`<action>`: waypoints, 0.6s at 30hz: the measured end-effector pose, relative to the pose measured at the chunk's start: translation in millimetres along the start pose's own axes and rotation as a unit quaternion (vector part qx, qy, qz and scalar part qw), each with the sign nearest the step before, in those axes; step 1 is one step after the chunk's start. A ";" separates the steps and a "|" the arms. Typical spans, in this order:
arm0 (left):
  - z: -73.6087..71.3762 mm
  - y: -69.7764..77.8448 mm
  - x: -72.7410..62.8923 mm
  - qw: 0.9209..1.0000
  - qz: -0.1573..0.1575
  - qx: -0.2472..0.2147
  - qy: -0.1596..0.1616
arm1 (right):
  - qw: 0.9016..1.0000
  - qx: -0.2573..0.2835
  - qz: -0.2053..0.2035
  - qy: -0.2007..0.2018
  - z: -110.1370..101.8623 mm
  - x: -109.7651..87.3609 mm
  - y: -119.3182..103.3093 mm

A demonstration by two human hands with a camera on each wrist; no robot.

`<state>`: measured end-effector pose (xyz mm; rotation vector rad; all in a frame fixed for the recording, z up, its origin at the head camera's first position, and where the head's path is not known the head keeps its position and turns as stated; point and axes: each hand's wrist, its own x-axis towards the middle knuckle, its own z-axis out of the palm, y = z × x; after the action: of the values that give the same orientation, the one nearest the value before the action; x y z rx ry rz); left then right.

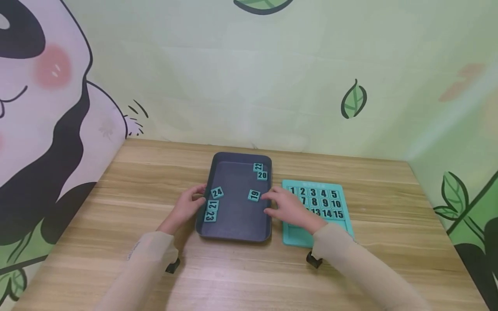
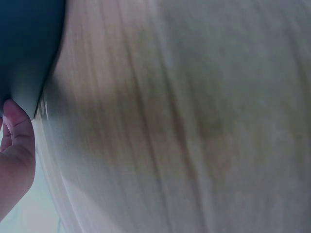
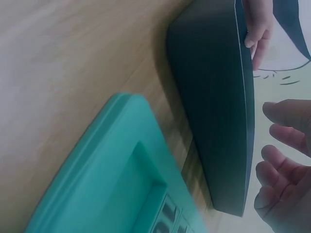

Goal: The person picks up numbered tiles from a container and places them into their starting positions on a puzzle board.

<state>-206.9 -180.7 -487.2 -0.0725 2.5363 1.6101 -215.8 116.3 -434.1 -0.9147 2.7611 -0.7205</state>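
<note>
A dark shallow tray (image 1: 237, 229) lies on the table with several teal number tiles in it. My left hand (image 1: 187, 203) grips its left rim, and the left wrist view shows the thumb (image 2: 19, 124) against the tray wall. Over the right rim reaches my right hand (image 1: 289, 207), its fingers spread apart and holding nothing. Closest to those fingertips is the 19 tile (image 1: 254, 195). In the right wrist view the right hand (image 3: 286, 165) has its fingers loosely bent above the tray edge. Beside the tray lies a teal number board (image 1: 299, 237), partly covered by the right hand and forearm.
Inside the tray, the 22 tile (image 1: 258, 166) and 20 tile (image 1: 262, 175) are at the upper right. The 24 tile (image 1: 217, 192), 21 tile (image 1: 212, 205) and 23 tile (image 1: 210, 216) lie along the left side. A patterned wall (image 1: 249, 86) stands behind the wooden table (image 1: 233, 276).
</note>
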 end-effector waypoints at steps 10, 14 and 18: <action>-0.1 0.3 -1.8 1.000 0.007 0.000 0.006 | 0.998 0.037 0.049 -0.005 6.7 25.6 2.4; 0.2 2.0 -2.4 1.000 0.009 0.002 0.008 | 0.998 0.028 0.061 0.005 5.9 37.5 7.6; -0.6 2.9 -3.4 1.000 0.005 0.005 0.006 | 0.998 0.003 0.062 -0.004 3.7 49.1 10.9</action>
<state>-203.9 -180.0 -483.8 -0.0690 2.5574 1.6056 -259.9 93.3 -442.0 -0.7348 2.7782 -0.7013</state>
